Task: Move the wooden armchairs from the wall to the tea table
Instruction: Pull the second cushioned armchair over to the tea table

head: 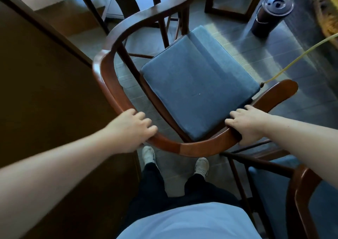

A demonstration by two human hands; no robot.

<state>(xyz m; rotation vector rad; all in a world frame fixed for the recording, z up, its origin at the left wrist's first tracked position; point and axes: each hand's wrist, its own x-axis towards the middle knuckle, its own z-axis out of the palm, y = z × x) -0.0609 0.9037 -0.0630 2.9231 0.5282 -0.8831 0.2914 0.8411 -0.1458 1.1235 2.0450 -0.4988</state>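
Hands grip the curved reddish-brown wooden armchair (182, 85) at the back of its horseshoe rail, 1 on each side of the rail's middle. The left hand (133, 129) wraps the rail with fingers curled over the top edge toward the seat; the right hand (247, 123) does the same, fingers hooked over the inner edge and thumb tucked under the outer one. Both are closed firmly around the wood, not merely resting on it. Holding the back rail at 2 spaced points looks chosen for steering: it lets the person tilt, lift or push the chair without it twisting.

Between and ahead of the hands lies the chair's square blue-grey seat cushion (197, 85), with the 2 arm ends reaching away from the person. Just beside the left hand runs a large dark brown wooden table (45, 85), probably the tea table, and the chair's left arm sits close along its edge. Whether the legs are on the grey tiled floor (256, 55) or lifted cannot be told.

Beneath the right forearm a second wooden armchair with a blue seat (296, 193) stands very near, so space for turning is tight. Farther ahead of the right hand stands a dark cylindrical lidded bin (270, 13), with a thin yellow hose (300, 57) trailing across the floor toward the chair's right arm; it could snag.
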